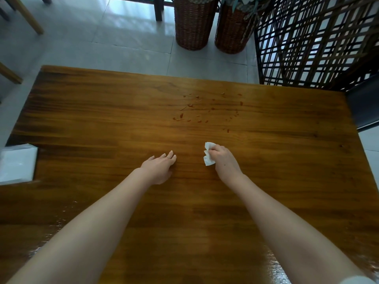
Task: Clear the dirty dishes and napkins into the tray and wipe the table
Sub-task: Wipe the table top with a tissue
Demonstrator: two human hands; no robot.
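My right hand point(224, 160) grips a crumpled white napkin point(208, 154) just above the wooden table point(102, 124), near its middle. My left hand point(161, 167) rests flat on the wood beside it, fingers straight and holding nothing. Reddish sauce smears and drops point(207, 108) are scattered on the tabletop beyond both hands, toward the far edge. A white tray-like object point(17, 163) sits at the table's left edge, partly cut off by the frame.
Two tall wicker baskets point(193, 23) stand on the tiled floor past the far edge. A dark lattice screen point(315, 42) rises at the far right, with a dark seat point(364, 107) below it. Wooden chair legs point(26, 15) show at the top left.
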